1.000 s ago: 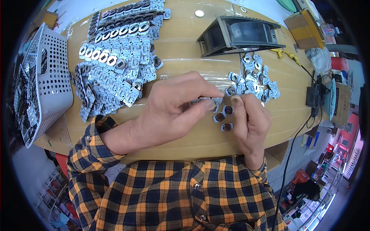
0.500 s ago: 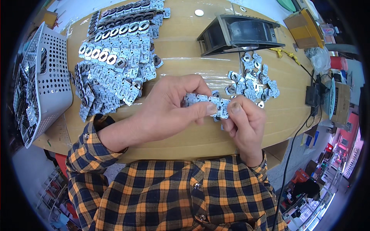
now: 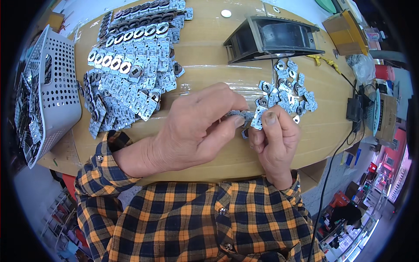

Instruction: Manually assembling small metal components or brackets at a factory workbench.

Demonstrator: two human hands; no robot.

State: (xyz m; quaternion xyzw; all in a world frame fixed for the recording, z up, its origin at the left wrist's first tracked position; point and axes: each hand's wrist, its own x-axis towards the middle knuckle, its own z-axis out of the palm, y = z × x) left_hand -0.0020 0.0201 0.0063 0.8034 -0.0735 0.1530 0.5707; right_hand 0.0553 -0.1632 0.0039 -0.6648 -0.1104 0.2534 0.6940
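Observation:
My left hand point(image 3: 196, 124) pinches a strip of small circuit boards point(image 3: 246, 115) between thumb and fingers, and covers most of it. The strip now lies nearly edge-on. At its right end my right hand point(image 3: 277, 142) grips a light-blue circuit board point(image 3: 257, 118) between thumb and bent forefinger. Whether this board is still joined to the strip I cannot tell. Just beyond the right hand lies a loose pile of single boards point(image 3: 283, 97), some with dark or silvery round parts. Left of my left hand, many board strips point(image 3: 131, 89) are stacked in overlapping rows.
A white perforated basket point(image 3: 65, 98) full of board strips stands at the left edge. Toward the back right is a black fan-like housing point(image 3: 283, 37). A white disc point(image 3: 225, 13) lies behind it. A black adapter point(image 3: 354, 108) with cables sits at the right edge, near a cardboard box point(image 3: 345, 34).
The strip has turned from face-up to nearly edge-on. My left hand has rolled over and its fingers have shifted, while the right hand has tilted the end board.

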